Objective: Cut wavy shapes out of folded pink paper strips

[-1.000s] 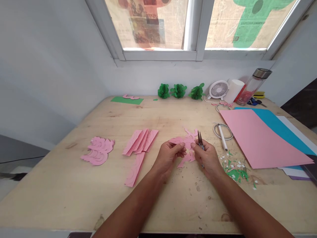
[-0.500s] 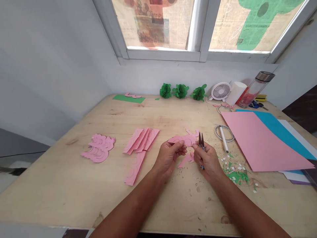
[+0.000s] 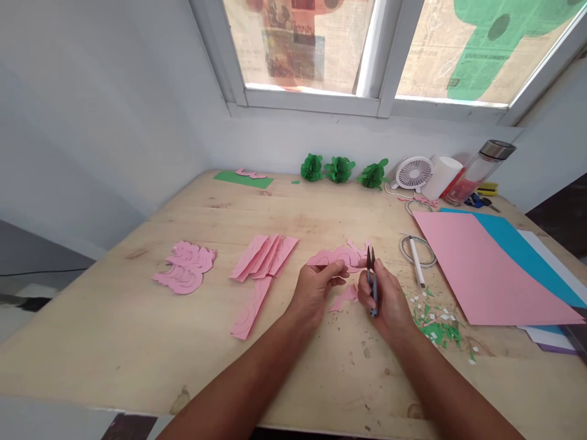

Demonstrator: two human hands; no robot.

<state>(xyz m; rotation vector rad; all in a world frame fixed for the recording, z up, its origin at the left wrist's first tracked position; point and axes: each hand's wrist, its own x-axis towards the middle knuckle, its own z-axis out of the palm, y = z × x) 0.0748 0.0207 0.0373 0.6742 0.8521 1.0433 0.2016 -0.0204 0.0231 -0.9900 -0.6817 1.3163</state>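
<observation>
My left hand pinches a pink paper cutout with wavy, rounded edges. In my right hand are small scissors, their dark blades pointing up and slightly apart; its fingertips are near the right end of the cutout. Below the cutout, between my hands, lies a pink scrap. To the left are folded pink strips with drawn curves, one strip hanging toward the front. Further left is a stack of wavy pink cutouts.
Three green paper shapes, a white fan and a glass bottle stand at the back. On the right are a white pen, green scraps and large pink paper. Green paper lies back left.
The camera view has shifted slightly. The pink cutout has turned a little in my left hand, and my right fingertips have moved back from it. The scissors stay in my right hand.
</observation>
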